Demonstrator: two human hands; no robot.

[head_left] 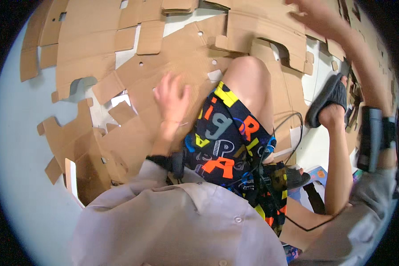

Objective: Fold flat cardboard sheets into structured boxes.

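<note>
My left hand [170, 98] hovers over or rests on a large flattened brown cardboard sheet [177, 57], left of my bent knee. Its fingers are spread, a little blurred, with nothing visible in them; contact with the cardboard I cannot tell. At the upper right my right arm stretches far forward, and my right hand [312, 15] is partly cut off by the top edge. Its fingers look apart and appear to hold nothing, over more flattened cardboard [266, 31]. Dark bands circle both of my forearms.
Cut and folded cardboard pieces [86, 35] overlap across the pale floor [22, 133]. Curved cut-out flaps stick up at the left. A black cable [302, 128] loops beside my patterned shorts [221, 137]. A dark slipper [326, 102] is on a foot at the right.
</note>
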